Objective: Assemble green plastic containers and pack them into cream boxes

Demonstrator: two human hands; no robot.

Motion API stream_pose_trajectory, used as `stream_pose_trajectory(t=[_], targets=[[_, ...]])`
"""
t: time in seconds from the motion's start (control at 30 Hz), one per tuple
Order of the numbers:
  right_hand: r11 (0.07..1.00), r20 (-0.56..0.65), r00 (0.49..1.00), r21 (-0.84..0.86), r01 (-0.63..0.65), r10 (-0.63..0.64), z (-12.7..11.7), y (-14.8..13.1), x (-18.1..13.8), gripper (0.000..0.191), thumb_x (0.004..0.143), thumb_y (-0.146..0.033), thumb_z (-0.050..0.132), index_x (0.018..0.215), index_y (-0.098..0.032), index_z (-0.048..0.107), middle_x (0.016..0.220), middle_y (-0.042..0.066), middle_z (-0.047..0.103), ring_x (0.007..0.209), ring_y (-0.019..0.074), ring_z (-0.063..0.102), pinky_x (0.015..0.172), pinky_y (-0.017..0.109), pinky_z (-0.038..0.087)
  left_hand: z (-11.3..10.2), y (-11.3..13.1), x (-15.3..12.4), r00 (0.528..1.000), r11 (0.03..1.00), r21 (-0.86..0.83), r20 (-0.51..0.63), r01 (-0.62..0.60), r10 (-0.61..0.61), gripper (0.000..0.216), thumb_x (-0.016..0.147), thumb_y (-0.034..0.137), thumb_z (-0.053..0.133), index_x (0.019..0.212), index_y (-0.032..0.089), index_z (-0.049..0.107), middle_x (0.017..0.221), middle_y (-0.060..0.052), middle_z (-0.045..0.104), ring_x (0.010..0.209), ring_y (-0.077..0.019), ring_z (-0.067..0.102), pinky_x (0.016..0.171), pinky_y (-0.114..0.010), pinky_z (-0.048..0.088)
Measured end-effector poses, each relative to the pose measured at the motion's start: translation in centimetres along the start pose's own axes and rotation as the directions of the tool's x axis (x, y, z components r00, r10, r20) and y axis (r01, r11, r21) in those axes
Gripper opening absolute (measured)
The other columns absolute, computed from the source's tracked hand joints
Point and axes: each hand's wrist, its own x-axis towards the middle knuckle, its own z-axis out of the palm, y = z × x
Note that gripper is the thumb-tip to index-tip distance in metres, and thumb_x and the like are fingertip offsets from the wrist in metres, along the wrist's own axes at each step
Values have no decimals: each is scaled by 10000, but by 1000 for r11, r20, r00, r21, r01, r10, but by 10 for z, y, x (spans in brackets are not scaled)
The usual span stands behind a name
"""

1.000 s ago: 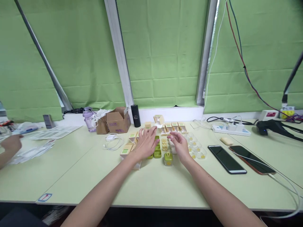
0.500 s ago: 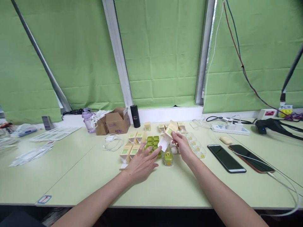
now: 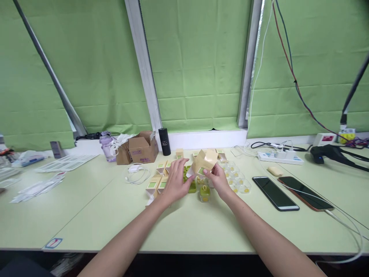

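My right hand (image 3: 220,181) pinches a small beige paper box (image 3: 206,161) by its lower right side, holding it above the table with its flaps spread. My left hand (image 3: 176,182) is beside the box's left side, fingers stretched out and apart; its thumb is near a white flap, and I cannot tell if they touch. Below the box stands a small clear container with a green lid (image 3: 205,192). Green lids (image 3: 192,187) in rows are partly hidden behind my left hand. Clear cups (image 3: 238,181) with yellow marks sit right of my right hand.
More small beige boxes (image 3: 152,184) stand at left, others at the back. A brown carton (image 3: 143,148), a black cylinder (image 3: 165,142) and a purple bottle (image 3: 108,148) line the rear. Two phones (image 3: 275,193) and a power strip (image 3: 281,157) with cables lie right.
The box in my right hand has turned, and its flaps now show spread out. My left hand has risen from over the green lids towards the box's left side.
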Motion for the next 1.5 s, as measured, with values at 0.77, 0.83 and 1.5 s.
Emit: stream_pose_trajectory(t=[0.77,0.83,1.5], targets=[[591,251,850,-627,507,-463,-30,0,12,694,838,-135,597,1506,-296,504,1428,94,603,1318,353,473,1136,567,434,30,-8,10,962,986,49,-216,-158,165,451,953,68,476,1331,314,460,1494,-125,486,1410,-292,476,1163,-532,418],[571,240,844,-644,508,-480,-33,6,11,634,868,-157,601,1481,-286,510,1396,100,611,1314,358,474,1123,582,437,33,-9,5,952,980,49,-233,-195,201,465,939,71,521,1324,319,440,1485,-129,497,1392,-299,493,1138,-535,427],[437,244,725,-660,611,-644,-28,6,-4,404,985,-208,549,1384,-275,553,1292,115,615,1241,346,532,1061,600,471,38,-19,0,921,615,-786,-192,63,-340,550,833,428,851,1282,218,613,1276,-127,709,1231,-306,663,1087,-463,510]])
